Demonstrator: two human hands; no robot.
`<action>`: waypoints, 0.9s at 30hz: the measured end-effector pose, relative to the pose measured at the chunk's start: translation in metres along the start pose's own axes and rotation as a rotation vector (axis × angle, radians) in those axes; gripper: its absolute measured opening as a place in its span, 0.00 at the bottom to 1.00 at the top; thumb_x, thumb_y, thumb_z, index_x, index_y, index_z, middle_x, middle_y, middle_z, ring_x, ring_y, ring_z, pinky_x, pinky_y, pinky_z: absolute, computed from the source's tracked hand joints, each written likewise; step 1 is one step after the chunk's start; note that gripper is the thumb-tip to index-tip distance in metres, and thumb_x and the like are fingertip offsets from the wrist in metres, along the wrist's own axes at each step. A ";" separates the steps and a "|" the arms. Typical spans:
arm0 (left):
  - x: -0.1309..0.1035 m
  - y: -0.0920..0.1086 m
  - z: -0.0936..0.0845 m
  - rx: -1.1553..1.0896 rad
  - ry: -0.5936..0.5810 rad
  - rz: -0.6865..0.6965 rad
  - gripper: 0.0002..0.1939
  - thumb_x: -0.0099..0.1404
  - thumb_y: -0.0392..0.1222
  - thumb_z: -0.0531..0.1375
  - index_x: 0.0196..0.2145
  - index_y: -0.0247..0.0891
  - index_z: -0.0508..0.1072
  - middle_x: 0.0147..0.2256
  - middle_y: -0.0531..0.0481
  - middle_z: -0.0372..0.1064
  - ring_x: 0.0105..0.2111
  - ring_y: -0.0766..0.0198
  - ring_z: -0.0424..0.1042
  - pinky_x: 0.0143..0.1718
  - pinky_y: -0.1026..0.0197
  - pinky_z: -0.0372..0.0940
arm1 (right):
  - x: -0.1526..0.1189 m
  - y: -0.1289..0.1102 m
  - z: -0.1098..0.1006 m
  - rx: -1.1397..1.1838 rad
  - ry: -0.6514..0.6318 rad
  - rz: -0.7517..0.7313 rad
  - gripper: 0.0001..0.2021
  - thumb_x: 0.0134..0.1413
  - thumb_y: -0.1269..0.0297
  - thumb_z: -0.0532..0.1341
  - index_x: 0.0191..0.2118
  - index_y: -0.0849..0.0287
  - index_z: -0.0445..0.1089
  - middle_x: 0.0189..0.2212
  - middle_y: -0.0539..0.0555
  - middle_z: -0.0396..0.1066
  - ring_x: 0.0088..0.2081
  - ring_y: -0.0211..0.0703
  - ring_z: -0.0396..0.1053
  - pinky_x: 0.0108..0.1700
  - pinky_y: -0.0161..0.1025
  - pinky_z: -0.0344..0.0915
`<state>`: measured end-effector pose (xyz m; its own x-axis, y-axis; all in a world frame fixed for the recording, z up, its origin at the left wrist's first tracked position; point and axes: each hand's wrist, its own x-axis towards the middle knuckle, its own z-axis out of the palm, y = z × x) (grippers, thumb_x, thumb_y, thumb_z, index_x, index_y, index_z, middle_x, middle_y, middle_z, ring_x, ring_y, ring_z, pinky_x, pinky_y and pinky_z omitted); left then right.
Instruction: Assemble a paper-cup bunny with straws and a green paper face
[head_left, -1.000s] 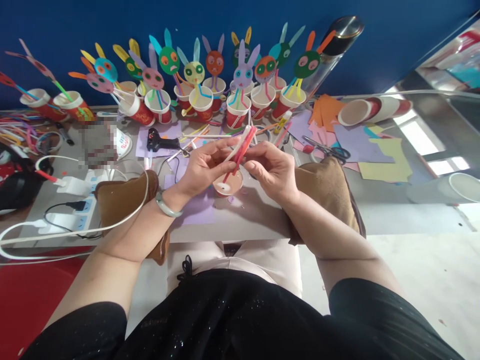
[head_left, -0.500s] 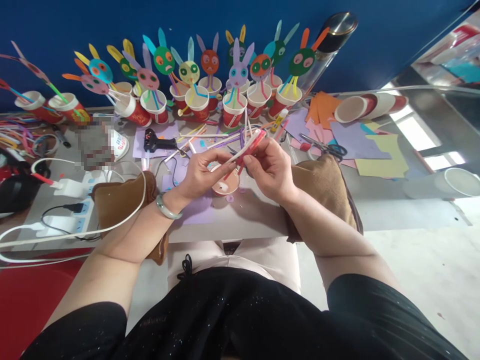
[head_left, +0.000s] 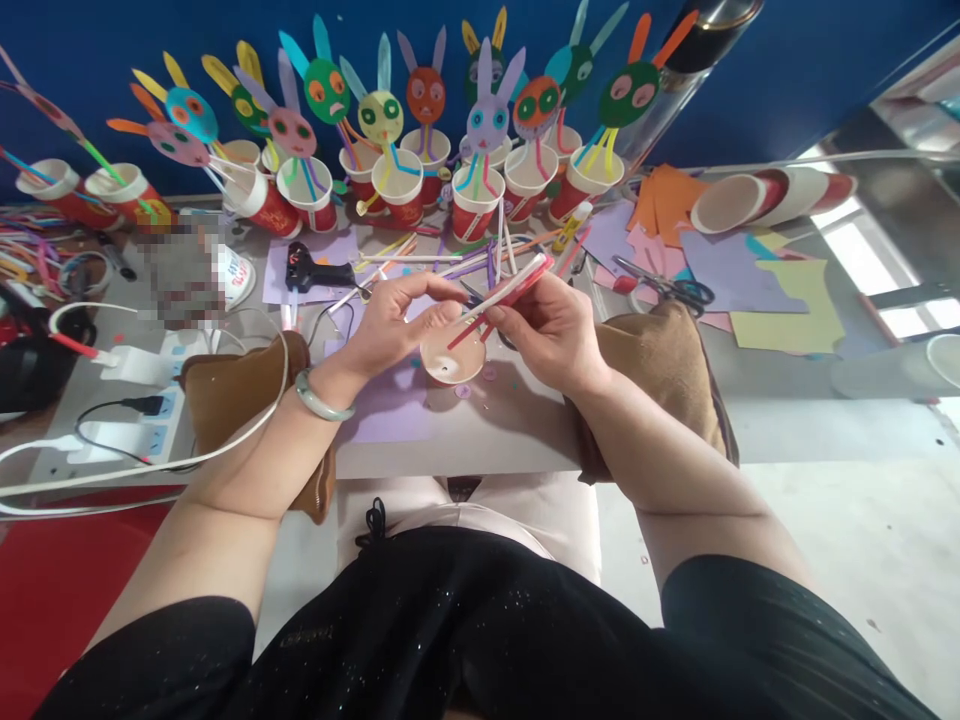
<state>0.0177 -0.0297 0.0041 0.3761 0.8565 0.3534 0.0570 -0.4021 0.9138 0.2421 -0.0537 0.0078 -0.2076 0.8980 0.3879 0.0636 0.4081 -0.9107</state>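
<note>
My right hand [head_left: 551,330] is closed on a bundle of red and white strips [head_left: 510,288], pinched between thumb and fingers. The strips slant down to the left from it. At their lower left end is my left hand [head_left: 397,325], its thumb and fingers apart around the strip ends; I cannot make out whether it touches them. Just below the strips stands an open paper cup [head_left: 454,360] on the table, seen from above, with a small white thing inside.
Behind my hands, paper cups [head_left: 476,215] hold colourful rabbit-faced figures. A black glue gun [head_left: 319,270] lies left, scissors [head_left: 667,285] and coloured paper [head_left: 739,275] right. Brown cushions [head_left: 656,370] flank my forearms. White cables cross a power strip [head_left: 161,410] at the left.
My left hand has loosened from the strips, its thumb and fingers spreading apart. My right hand keeps its hold on the bundle. The view has shifted slightly.
</note>
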 end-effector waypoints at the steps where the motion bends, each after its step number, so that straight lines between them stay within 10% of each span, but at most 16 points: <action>1: 0.001 -0.001 -0.005 0.013 -0.055 0.007 0.34 0.57 0.71 0.73 0.48 0.40 0.83 0.48 0.41 0.82 0.51 0.49 0.80 0.59 0.47 0.71 | 0.000 0.001 0.000 -0.008 0.003 -0.001 0.21 0.57 0.39 0.73 0.42 0.51 0.77 0.27 0.48 0.69 0.29 0.40 0.68 0.29 0.39 0.69; 7: 0.000 -0.014 -0.024 0.125 -0.484 -0.042 0.64 0.37 0.59 0.84 0.69 0.47 0.66 0.69 0.37 0.66 0.70 0.35 0.65 0.70 0.38 0.62 | 0.001 0.003 -0.004 -0.065 -0.005 -0.045 0.19 0.60 0.40 0.71 0.42 0.51 0.77 0.31 0.49 0.73 0.33 0.43 0.71 0.36 0.44 0.74; 15: -0.002 -0.001 -0.012 0.253 -0.559 -0.134 0.32 0.54 0.54 0.78 0.52 0.43 0.72 0.46 0.47 0.78 0.44 0.52 0.79 0.48 0.51 0.73 | 0.001 -0.005 -0.011 -0.372 -0.221 -0.208 0.09 0.65 0.54 0.66 0.39 0.53 0.75 0.32 0.51 0.73 0.36 0.45 0.69 0.47 0.50 0.69; 27: -0.002 0.008 -0.007 0.254 -0.510 -0.019 0.30 0.58 0.49 0.76 0.54 0.41 0.73 0.47 0.45 0.78 0.45 0.55 0.78 0.46 0.56 0.72 | -0.001 -0.006 -0.011 -0.553 -0.334 -0.367 0.04 0.65 0.65 0.61 0.37 0.53 0.73 0.31 0.50 0.68 0.38 0.46 0.66 0.54 0.54 0.62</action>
<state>0.0105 -0.0328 0.0122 0.7682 0.6251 0.1385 0.2650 -0.5074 0.8200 0.2527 -0.0555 0.0148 -0.5907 0.6256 0.5096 0.3965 0.7751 -0.4920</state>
